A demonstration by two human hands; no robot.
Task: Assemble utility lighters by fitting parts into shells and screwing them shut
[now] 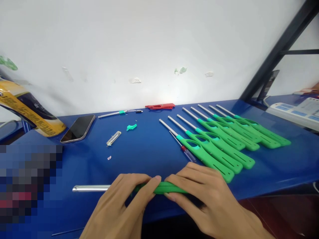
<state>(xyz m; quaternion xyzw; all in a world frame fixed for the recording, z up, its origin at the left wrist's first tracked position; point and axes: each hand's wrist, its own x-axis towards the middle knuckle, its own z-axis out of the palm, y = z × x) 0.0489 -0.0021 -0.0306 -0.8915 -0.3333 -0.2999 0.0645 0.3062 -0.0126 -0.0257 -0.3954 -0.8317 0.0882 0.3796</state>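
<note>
Both hands hold one green lighter (163, 188) edge-on near the table's front edge, its metal tube pointing left. My left hand (122, 202) grips it near the tube end, with thumb and fingers closed. My right hand (206, 192) pinches the handle further right, and its palm hides the handle's end. Several green lighters (206, 156) lie in a slanted row at the right, tubes towards the wall. A small screwdriver (188, 153) with a red and clear handle lies beside the nearest one.
On the blue table (147, 152) are a clear fuel tank (114, 138), a teal trigger (131, 127), a loose metal tube (109, 115), red casing parts (160, 106) and a phone (78, 128). A yellow bottle (32, 108) stands tilted at left; a power strip (296, 114) lies right.
</note>
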